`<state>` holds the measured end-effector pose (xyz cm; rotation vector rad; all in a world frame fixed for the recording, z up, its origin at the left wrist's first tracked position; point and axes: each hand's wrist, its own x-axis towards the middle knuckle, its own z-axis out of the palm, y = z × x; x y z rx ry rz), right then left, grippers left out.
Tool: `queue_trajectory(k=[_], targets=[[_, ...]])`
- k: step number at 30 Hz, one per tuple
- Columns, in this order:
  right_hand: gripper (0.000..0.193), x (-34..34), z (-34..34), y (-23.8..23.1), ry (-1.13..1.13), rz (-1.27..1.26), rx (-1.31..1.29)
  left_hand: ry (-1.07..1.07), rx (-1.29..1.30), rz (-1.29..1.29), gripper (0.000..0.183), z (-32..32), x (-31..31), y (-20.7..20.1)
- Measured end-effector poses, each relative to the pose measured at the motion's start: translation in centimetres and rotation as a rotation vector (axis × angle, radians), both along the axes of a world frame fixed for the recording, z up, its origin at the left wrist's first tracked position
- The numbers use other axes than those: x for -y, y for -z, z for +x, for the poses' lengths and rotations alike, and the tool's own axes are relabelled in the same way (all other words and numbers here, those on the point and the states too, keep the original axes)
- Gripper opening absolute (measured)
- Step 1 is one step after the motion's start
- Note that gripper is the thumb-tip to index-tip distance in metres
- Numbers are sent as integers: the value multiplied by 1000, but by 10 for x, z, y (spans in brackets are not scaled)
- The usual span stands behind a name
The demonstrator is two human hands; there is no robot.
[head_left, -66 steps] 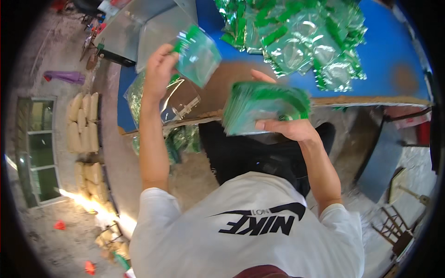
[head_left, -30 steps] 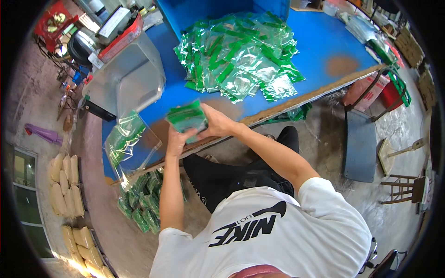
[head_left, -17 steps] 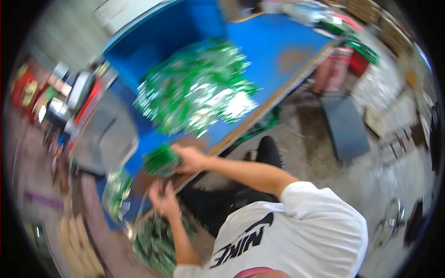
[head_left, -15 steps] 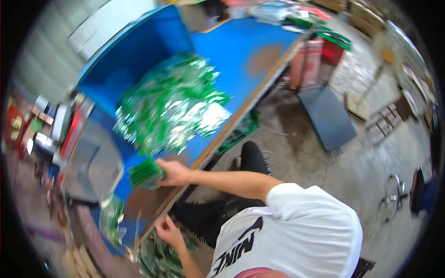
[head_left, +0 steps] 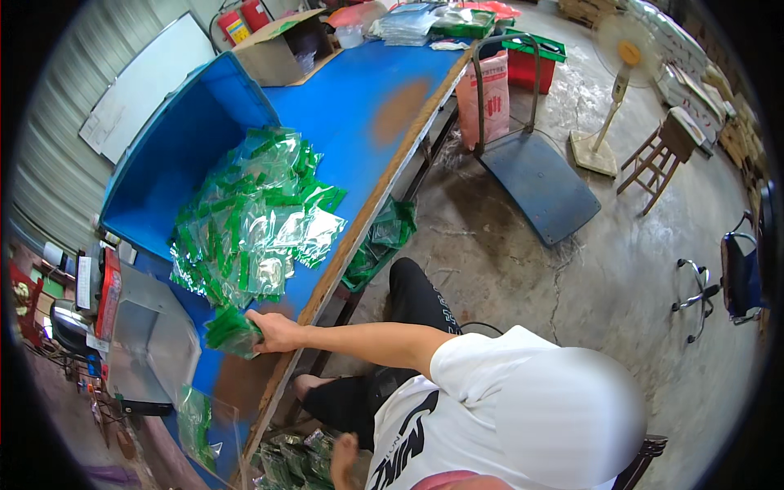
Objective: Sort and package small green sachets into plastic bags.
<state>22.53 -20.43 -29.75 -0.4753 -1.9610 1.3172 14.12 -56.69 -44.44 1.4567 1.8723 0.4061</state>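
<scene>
My right hand is closed around a small stack of clear plastic packets with green parts, just above the near part of the blue table. Beyond it, a large heap of similar green-and-clear packets spills from a blue plastic bin tipped on its side. Below the table edge, my left hand is low beside more packets; its fingers are mostly hidden. Another clear packet with green lies on the table's left end, by a transparent sheet.
A grey metal tray adjoins the table's left side, near a red device. An open cardboard box stands at the back. Right of the table are a flat trolley, a standing fan, a wooden stool and an office chair.
The view has swung and sharpened. My left hand has dropped from the table edge to a lower place nearer my body. My right hand still holds the stack over the table.
</scene>
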Motion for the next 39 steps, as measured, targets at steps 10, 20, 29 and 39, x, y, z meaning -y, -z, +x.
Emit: queue_trajectory(k=[10, 20, 29, 39], targets=[[66, -42, -13, 16, 123, 108, 52, -660, -12, 1001, 24, 3, -120, -137], [88, -12, 4, 4, -158, 72, 147, -517, 393, 838, 69, -57, -244, -143], [85, -15, 14, -12, -179, 196, 120, -433, 319, 1037, 66, -42, -253, -153], [80, 0, 34, -77, -242, 283, 323, -1026, 1371, 690, 45, 13, -227, -157]])
